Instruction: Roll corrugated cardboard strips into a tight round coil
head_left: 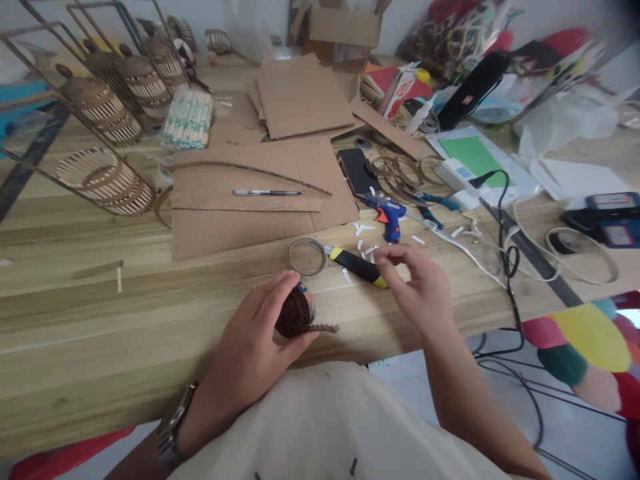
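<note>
My left hand [255, 333] wraps round a coil of rolled corrugated cardboard strip [294, 313] at the table's front edge. The strip's loose end sticks out to the right beside my thumb. Just beyond it lies a thin ring [307, 258], flat on the wood. A black and yellow utility knife [359, 267] rests right of the ring. My right hand [417, 283] hovers by the knife's near end, thumb and forefinger brought together; I cannot make out what, if anything, is between them. Small white paper scraps [370, 252] lie around the knife.
A blue glue gun [391, 217], pliers [437, 202] and a phone [359, 171] lie beyond the knife. Cardboard sheets [260, 227] hold a pen [267, 193]. Bamboo lanterns [103, 110] stand back left. A black cable [507, 260] crosses the right side.
</note>
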Tool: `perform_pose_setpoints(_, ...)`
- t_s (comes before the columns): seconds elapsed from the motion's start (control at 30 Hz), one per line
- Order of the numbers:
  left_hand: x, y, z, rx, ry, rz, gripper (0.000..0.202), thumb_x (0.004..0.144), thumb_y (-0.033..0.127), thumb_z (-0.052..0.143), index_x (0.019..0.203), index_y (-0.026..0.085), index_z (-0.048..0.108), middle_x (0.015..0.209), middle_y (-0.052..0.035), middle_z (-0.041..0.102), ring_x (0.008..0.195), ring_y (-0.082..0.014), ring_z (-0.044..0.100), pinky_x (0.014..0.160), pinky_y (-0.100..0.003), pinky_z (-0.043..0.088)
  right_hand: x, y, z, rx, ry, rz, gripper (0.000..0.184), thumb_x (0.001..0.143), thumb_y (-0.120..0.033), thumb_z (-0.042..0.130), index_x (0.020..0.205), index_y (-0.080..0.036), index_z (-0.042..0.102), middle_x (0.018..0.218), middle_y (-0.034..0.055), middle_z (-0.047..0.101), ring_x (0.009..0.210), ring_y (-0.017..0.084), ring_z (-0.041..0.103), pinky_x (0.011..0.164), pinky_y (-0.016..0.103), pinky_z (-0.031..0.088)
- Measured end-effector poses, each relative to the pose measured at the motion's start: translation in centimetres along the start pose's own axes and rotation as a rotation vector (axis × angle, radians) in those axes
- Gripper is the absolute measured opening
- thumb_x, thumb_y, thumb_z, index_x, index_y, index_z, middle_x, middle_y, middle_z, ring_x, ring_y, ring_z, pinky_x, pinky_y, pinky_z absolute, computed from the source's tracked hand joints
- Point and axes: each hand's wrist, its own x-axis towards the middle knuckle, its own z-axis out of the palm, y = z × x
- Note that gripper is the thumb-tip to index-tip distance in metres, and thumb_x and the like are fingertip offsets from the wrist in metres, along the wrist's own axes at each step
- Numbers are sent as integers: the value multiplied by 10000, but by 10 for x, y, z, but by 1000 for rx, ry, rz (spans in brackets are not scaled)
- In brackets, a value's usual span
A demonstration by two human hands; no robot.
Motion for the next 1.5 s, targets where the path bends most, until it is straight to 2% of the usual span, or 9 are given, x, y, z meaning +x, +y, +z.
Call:
perform_pose_setpoints(0.17,0,1,-2,-33,-11,-54,627,871,270,735,1421,207,441,1368,-165,644,1249,-294,641,1026,-456,559,-17,-48,0,363,-277,-412,47,917,-254,702,955,-236,681,811,12,723,702,154,679,646,283,562)
perform_pose_setpoints(0.3,-1,1,-2,-38,-5,-36,613,887,250,709,1428,209,424,1378,-169,633,1268,-289,628,1028,-453,557,-18,-59,4,316,-327,-505,28,954,-218,658,937,-225,679,804,21,730,740,149,699,633,259,578)
perform_pose_setpoints(0.63,1,4,-4,-45,-35,118,575,924,242,668,1438,214,411,1376,-168,630,1268,-296,618,1045,-484,544,-19,-60,12,217,-301,-548,133,958,-140,564,919,-226,657,804,29,734,760,178,696,673,311,577)
perform_pose_setpoints(0.83,4,6,-9,20,-19,231,483,939,191,634,1391,138,470,1331,-190,654,1223,-302,624,1038,-464,544,-20,-59,12,267,-348,-548,120,953,-123,579,930,-225,639,814,18,710,779,161,671,690,287,557)
perform_pose_setpoints(1.13,8,8,-10,48,-40,336,474,936,160,640,1380,109,482,1309,-198,663,1223,-328,604,1043,-511,541,-22,-68,8,341,-376,-258,291,904,-173,676,707,-235,472,702,-32,579,630,126,576,571,240,465)
perform_pose_setpoints(1.23,7,6,-9,-68,-67,204,557,915,185,677,1428,199,459,1368,-166,636,1259,-325,601,1055,-532,535,-21,-63,17,398,-371,-172,219,911,-228,687,759,-233,529,730,-25,603,670,138,597,645,265,506)
perform_pose_setpoints(1.3,6,2,-10,-314,-146,29,605,894,272,723,1441,261,465,1442,-154,583,1283,-318,603,1016,-490,574,-20,-56,23,461,-330,-171,140,938,-357,682,900,-244,609,866,18,657,827,177,645,774,324,546)
perform_pose_setpoints(1.43,2,-7,-10,-890,-343,-220,674,922,434,670,1528,336,392,1477,-155,569,1189,-311,686,889,-438,632,-13,-45,29,481,-404,-233,532,863,-659,642,1243,-287,642,1365,127,577,1327,284,524,1081,481,465)
perform_pose_setpoints(1.5,1,-13,-8,-1002,-405,-262,673,959,463,594,1568,337,338,1385,-153,649,1115,-315,726,857,-464,635,-10,-44,30,486,-511,-254,527,862,-667,629,1219,-281,671,1437,137,538,1380,295,491,1102,506,448)
